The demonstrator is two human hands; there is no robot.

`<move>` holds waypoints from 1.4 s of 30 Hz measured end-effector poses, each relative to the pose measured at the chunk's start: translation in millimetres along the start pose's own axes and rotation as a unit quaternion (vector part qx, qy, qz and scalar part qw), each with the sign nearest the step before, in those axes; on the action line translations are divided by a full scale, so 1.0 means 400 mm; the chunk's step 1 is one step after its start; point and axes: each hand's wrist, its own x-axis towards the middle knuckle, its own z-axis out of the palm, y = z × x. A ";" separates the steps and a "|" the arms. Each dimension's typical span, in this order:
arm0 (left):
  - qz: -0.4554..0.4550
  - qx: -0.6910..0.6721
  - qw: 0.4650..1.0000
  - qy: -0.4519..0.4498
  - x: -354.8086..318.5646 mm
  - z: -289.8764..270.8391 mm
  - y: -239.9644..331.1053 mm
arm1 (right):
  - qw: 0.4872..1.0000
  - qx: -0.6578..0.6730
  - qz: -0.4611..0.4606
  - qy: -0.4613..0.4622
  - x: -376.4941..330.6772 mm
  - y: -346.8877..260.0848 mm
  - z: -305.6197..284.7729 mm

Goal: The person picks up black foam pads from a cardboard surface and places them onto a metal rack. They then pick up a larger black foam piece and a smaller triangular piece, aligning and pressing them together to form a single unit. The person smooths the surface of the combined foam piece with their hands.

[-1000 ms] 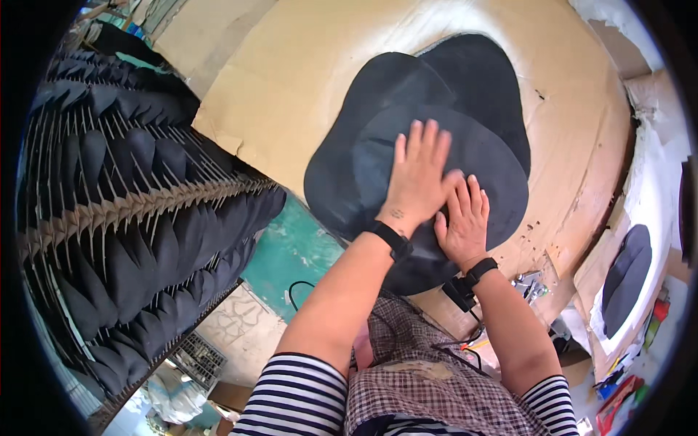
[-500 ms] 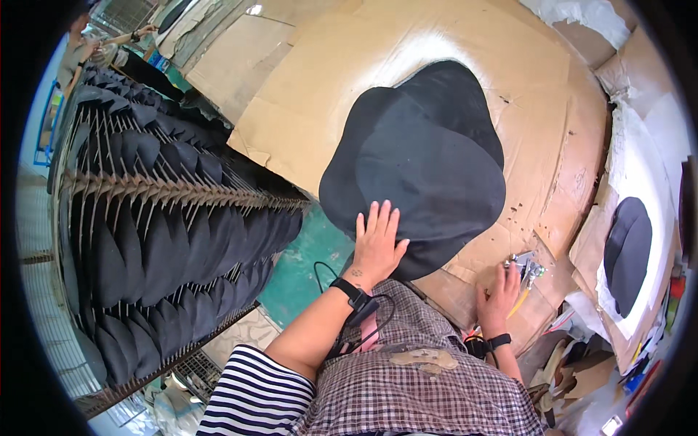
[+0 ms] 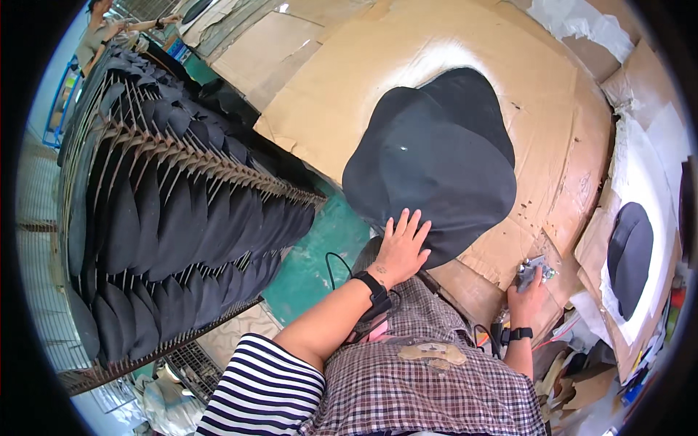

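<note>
Several thin black shaped sheets [image 3: 443, 174] lie overlapped on the cardboard-covered table. My left hand [image 3: 403, 251] rests on their near edge with its fingers spread and nothing held. At the table's near right, my right hand [image 3: 526, 294] is closed around a small silver spray gun [image 3: 534, 270]. The fingers under the gun are partly hidden, and its nozzle end shows past the hand.
Cardboard [image 3: 313, 131] covers the table, with whitish overspray behind the sheets. A metal rack [image 3: 182, 163] holding many black pieces stands at left. At right, black ovals [image 3: 630, 260] lie on a white-coated board. A person [image 3: 102, 33] is at the far left.
My right hand has closed on the spray gun, lifted it and moved slightly right. My left hand stays spread near the sheets' edge. The whole view has shifted a little.
</note>
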 end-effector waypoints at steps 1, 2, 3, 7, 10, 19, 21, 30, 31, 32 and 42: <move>-0.002 0.000 1.000 -0.010 0.004 0.000 -0.004 | 0.999 0.007 0.004 0.039 -0.001 -0.011 -0.006; -0.003 -0.003 1.000 -0.020 0.000 0.000 -0.002 | 0.991 0.126 0.001 0.041 -0.003 0.017 -0.007; -0.002 -0.003 1.000 -0.027 0.000 -0.003 0.000 | 0.968 0.246 -0.003 0.045 -0.007 0.058 -0.010; 0.002 -0.002 0.999 -0.040 0.001 -0.007 -0.009 | 0.910 0.407 -0.014 -0.077 -0.026 0.006 -0.172; 0.006 0.004 0.999 -0.037 -0.004 -0.001 -0.010 | 0.844 0.494 -0.048 -0.204 -0.098 -0.165 -0.346; 0.011 -0.021 0.999 -0.036 -0.003 -0.007 -0.016 | 0.762 0.522 -0.179 -0.340 -0.142 -0.347 -0.461; 0.013 -0.017 0.999 -0.039 -0.002 -0.005 -0.017 | 0.769 0.517 -0.176 -0.331 -0.135 -0.337 -0.464; 0.009 -0.006 0.999 -0.041 -0.005 0.002 -0.017 | 0.788 0.508 -0.151 -0.314 -0.130 -0.283 -0.477; 0.008 -0.004 0.999 -0.041 -0.004 0.003 -0.016 | 0.786 0.516 -0.146 -0.307 -0.131 -0.275 -0.475; 0.007 -0.003 0.999 -0.042 -0.004 0.003 -0.015 | 0.785 0.523 -0.142 -0.301 -0.130 -0.269 -0.474; 0.004 0.004 0.999 -0.034 -0.001 0.009 -0.012 | 0.790 0.518 -0.146 -0.294 -0.129 -0.237 -0.482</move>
